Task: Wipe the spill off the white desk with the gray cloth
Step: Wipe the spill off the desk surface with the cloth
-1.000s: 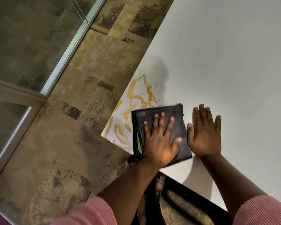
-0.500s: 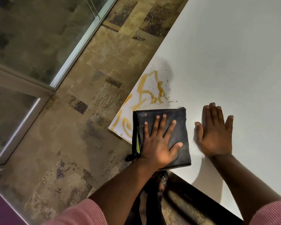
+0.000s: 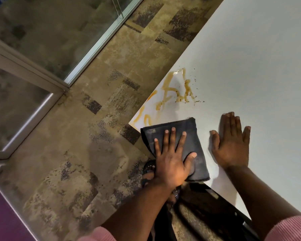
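A folded gray cloth [image 3: 195,136] lies at the near corner of the white desk [image 3: 259,66]. My left hand [image 3: 172,159] presses flat on it with fingers spread, and part of the cloth hangs past the desk edge. An orange-brown spill [image 3: 170,91] of streaks and dark specks covers the desk corner just beyond the cloth. My right hand [image 3: 231,145] rests flat on the bare desk to the right of the cloth, holding nothing.
The desk's left edge runs diagonally above a patterned brown carpet [image 3: 94,136]. A glass partition with a pale frame [image 3: 63,54] stands at the upper left. A dark chair [image 3: 207,206] and a sandalled foot [image 3: 148,171] sit below the desk's near edge.
My left hand has drawn the cloth back toward the near edge, uncovering more of the spill. My right hand has shifted right, away from the cloth.
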`<state>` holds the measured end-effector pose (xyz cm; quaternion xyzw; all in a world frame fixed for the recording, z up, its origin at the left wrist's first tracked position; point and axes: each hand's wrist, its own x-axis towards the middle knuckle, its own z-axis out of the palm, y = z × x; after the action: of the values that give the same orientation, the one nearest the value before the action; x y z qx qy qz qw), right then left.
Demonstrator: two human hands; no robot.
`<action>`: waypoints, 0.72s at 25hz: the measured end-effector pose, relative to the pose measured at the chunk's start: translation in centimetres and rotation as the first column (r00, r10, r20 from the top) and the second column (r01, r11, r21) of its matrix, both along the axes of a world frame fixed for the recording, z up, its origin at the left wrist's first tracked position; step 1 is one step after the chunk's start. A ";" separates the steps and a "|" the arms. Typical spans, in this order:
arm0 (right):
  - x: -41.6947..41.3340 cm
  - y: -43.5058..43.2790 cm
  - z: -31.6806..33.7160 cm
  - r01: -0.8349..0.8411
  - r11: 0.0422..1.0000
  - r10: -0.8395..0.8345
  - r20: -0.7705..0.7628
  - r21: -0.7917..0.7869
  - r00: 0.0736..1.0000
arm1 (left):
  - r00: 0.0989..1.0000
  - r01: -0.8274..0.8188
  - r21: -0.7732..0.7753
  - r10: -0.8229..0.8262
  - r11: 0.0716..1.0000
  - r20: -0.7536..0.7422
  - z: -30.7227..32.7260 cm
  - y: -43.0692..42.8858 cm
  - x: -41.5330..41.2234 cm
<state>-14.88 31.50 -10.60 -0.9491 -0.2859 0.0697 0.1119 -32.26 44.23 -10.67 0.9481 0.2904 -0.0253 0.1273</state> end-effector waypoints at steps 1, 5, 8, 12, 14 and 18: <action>0.1 -0.1 0.0 0.000 1.000 0.000 0.003 -0.005 1.000 | 0.999 -0.046 0.005 0.046 0.999 -0.018 0.2 1.7 1.0; -0.2 0.1 0.0 -0.021 1.000 0.021 0.002 -0.009 1.000 | 0.989 -0.118 0.076 0.124 0.990 -0.084 0.2 4.7 2.3; -0.3 -0.2 0.0 -0.009 1.000 0.009 -0.004 -0.018 1.000 | 0.992 -0.117 0.017 0.117 0.993 -0.043 -0.3 1.4 0.2; -0.3 -0.1 0.2 -0.009 1.000 0.008 -0.011 -0.025 1.000 | 0.996 -0.092 -0.020 0.091 0.996 -0.023 -0.3 1.1 -2.4; -0.5 0.0 0.3 -0.009 0.999 0.009 0.001 -0.033 1.000 | 0.987 -0.156 0.013 0.156 0.988 -0.043 0.2 4.3 -1.0; 0.1 0.2 0.1 -0.015 1.000 0.015 -0.006 -0.020 1.000 | 0.978 -0.189 0.063 0.194 0.980 -0.076 0.9 10.9 1.8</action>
<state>-14.81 31.74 -10.47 -0.9479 -0.2919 0.0763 0.1025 -30.47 55.12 -9.75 0.9170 0.3860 -0.0438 0.0910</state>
